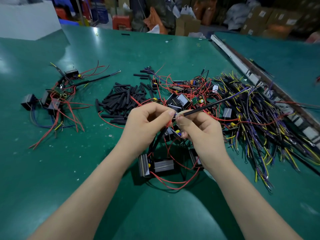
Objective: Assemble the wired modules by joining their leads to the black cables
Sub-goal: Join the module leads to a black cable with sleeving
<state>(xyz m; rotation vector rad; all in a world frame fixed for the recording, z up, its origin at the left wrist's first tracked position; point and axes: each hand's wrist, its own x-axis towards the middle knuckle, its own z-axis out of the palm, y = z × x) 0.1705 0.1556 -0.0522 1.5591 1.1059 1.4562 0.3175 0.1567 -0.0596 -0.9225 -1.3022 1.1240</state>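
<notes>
so both hands are up over the green surface [86, 161], working right at the join. the left hand [147, 122] has its fingers curled in, pinching what looks like a thin red lead [168, 124] at the tip. the right hand [199, 129] pinches the end of a black cable [207, 106] between thumb and forefinger, and that cable runs up and right toward the big cable pile [259, 118]. the bared ends meet between the two fingertips, but it's too small to tell if they're twisted together yet.

a module [173, 133] hangs just below the hands, partly hidden, and a few more modules [162, 166] sit on the surface under the wrists with red leads looping round them. there's a heap of black sleeves [121, 99] beyond the left hand and a bunch of done-looking units [52, 99] off to the far left.

handling-wise: i'd guess these leads are light and floppy, with fine strands that fray or snap if you bend them hard. the black cable looks stiffer, so hold it close to the stripped end or it'll spring away. the module is the heavy bit, so letting it dangle probably tugs on the joint.
</notes>
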